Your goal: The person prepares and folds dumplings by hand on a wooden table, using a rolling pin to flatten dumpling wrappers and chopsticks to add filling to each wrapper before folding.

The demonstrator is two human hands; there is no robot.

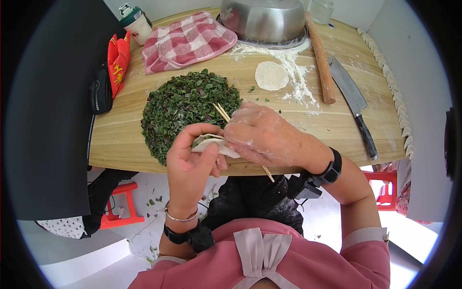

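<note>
A folded dumpling [215, 145] with green filling showing at its open left side is held between both hands, over the table's near edge. My left hand [191, 151] cups it from the left, thumb pressed on the front of the dough. My right hand [264, 135], dusted with flour, pinches its right end and also keeps a pair of chopsticks [222, 112] in its grip; their tips point toward the greens. Just beyond the hands lies a big heap of chopped leafy greens [185, 103]. A round dough wrapper [271, 76] rests flat behind my right hand.
A rolling pin [321, 62] and a cleaver [347, 89] lie to the right. Finished dumplings [392, 86] line the right edge. At the back are a checked cloth [190, 41], an upturned steel bowl [264, 21], a bottle [136, 26] and scattered flour [297, 72].
</note>
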